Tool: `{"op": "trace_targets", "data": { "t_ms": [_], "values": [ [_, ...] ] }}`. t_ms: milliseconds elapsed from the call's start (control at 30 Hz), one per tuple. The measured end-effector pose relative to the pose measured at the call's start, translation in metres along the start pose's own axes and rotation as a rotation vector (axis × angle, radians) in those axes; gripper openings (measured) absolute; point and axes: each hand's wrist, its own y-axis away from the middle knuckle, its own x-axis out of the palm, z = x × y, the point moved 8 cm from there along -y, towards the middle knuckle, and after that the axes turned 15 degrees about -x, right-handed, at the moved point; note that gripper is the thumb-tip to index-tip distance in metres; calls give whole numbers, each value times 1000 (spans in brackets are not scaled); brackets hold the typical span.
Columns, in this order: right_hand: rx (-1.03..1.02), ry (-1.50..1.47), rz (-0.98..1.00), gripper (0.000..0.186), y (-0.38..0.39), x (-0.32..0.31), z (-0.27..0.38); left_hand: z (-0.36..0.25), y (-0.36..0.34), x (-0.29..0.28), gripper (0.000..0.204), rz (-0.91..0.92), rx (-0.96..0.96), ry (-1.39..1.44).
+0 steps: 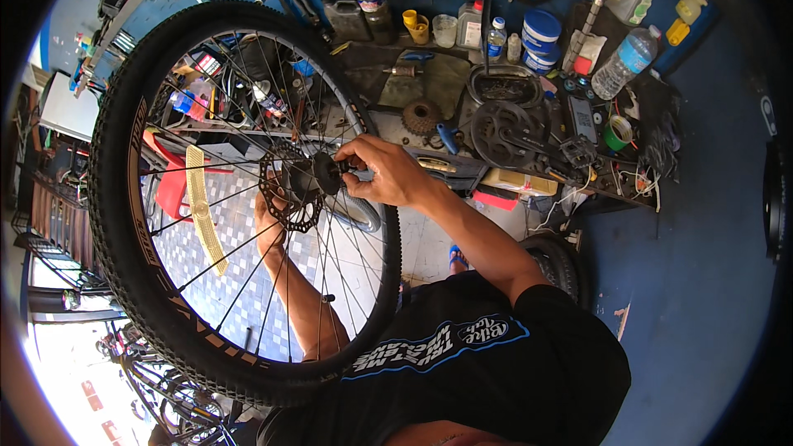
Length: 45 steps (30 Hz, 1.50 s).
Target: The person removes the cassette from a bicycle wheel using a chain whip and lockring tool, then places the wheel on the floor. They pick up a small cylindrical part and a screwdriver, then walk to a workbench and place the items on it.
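Observation:
A bicycle wheel with a knobby black tyre stands upright on my left, tilted across my forearm. At its centre are the black hub and a perforated disc brake rotor. My right hand pinches the hub's axle end from the right, with thumb and fingertips closed together. Seen through the spokes, my left hand is closed at the rotor side of the hub, its fingertips partly hidden by the rotor. A pale yellow reflector sits among the spokes.
Across the cluttered workbench lie a sprocket cassette, a crankset, a metal tray, green tape and a water bottle. A red chair stands beyond the wheel. Another tyre rests under the bench's right side.

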Motion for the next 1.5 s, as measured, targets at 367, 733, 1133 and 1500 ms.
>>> {"op": "trace_targets", "data": {
  "t_ms": [367,733,1133,1500],
  "values": [
    [15,-23,17,36,-1,0,2,23,-4,-9,50,27,-112,121],
    [30,-18,-36,35,1,-11,0,39,-7,-29,52,-18,-96,20],
    [281,155,-151,29,61,-82,-60,42,-19,-17,56,39,-85,112],
    [405,440,-230,47,90,-174,-113,38,-15,-22,51,22,-60,43]
  ]
}}
